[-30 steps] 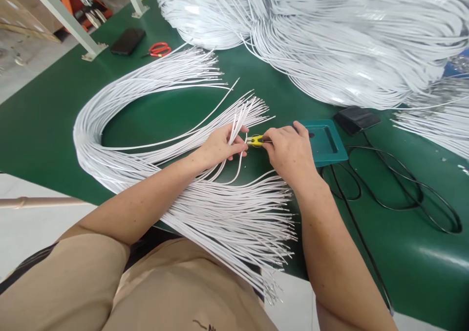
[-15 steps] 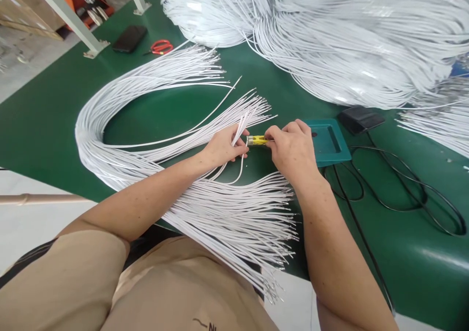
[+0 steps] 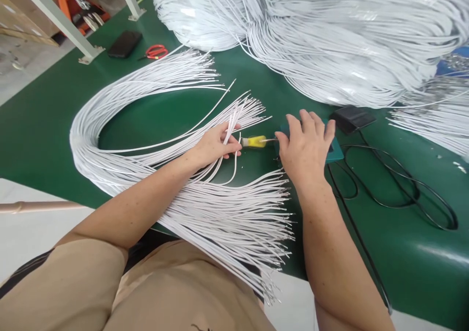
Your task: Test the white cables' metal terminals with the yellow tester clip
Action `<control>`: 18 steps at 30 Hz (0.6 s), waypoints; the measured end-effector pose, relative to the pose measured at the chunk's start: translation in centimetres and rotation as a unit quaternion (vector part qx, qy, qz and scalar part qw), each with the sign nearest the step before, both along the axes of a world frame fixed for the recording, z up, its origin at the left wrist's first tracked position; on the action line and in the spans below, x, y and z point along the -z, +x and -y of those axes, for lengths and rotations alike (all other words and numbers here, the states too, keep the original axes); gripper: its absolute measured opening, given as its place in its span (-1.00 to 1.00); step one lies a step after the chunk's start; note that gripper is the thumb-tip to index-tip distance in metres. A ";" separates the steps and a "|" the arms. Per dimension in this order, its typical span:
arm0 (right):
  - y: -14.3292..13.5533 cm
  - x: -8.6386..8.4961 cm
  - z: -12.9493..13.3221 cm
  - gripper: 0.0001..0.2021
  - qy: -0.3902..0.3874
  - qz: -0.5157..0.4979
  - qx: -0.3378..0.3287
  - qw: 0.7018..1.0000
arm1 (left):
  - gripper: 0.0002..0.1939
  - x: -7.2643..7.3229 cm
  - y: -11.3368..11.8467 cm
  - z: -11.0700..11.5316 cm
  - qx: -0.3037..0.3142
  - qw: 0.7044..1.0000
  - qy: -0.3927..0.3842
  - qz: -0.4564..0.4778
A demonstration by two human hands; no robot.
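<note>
My left hand (image 3: 216,145) is closed on a few white wires (image 3: 232,121), whose ends stick up between the fingers. Just right of its fingertips is a yellow-handled tool (image 3: 255,141) with a thin metal shaft pointing right; whether the left fingers touch it cannot be made out. My right hand (image 3: 306,143) has its fingers spread over a teal tray (image 3: 335,154), the thumb near the shaft's end. A curved bundle of white wires (image 3: 86,130) lies around and under my left arm, its many ends fanned out to the right.
A large heap of white wires (image 3: 330,42) covers the back. Red-handled scissors (image 3: 156,52) and a black flat object (image 3: 125,44) lie at the back left. On the right are a black box (image 3: 352,119), black cable (image 3: 414,179) and more wire ends (image 3: 432,125).
My right hand has let go of the yellow tool and spread its fingers, moving right over the tray. The whole view has shifted slightly.
</note>
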State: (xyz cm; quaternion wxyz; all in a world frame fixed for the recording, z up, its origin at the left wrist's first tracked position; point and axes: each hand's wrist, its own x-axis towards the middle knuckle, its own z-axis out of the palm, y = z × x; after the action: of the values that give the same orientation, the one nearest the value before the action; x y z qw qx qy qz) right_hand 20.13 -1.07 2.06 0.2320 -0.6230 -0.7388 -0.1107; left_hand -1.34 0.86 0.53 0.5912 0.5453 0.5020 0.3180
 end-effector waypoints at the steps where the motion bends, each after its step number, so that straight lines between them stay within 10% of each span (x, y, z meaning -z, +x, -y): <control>1: -0.5 -0.4 0.3 -0.65 0.003 -0.024 -0.045 0.999 | -0.52 0.0 0.0 0.0 0.005 1.000 -0.005 0.014; 7: -5.7 -1.6 3.4 -0.73 -0.145 0.016 -0.358 0.922 | -0.71 -0.3 -0.2 0.1 -0.001 0.995 -0.025 0.101; 14: -6.6 -2.5 4.0 -0.72 -0.409 -0.010 -0.211 0.888 | -0.67 -1.2 -0.7 0.0 -0.010 0.982 -0.098 0.161; 18: -4.8 -2.3 2.3 -0.78 -0.309 -0.264 -0.096 0.909 | -0.62 -1.0 -0.4 0.2 0.013 0.988 -0.066 0.140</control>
State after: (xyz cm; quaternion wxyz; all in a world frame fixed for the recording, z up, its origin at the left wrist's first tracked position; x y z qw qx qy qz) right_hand 15.29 -3.39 4.40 0.2236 -0.5960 -0.7042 0.3145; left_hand -1.78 0.68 1.54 0.6945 0.4617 0.4272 0.3493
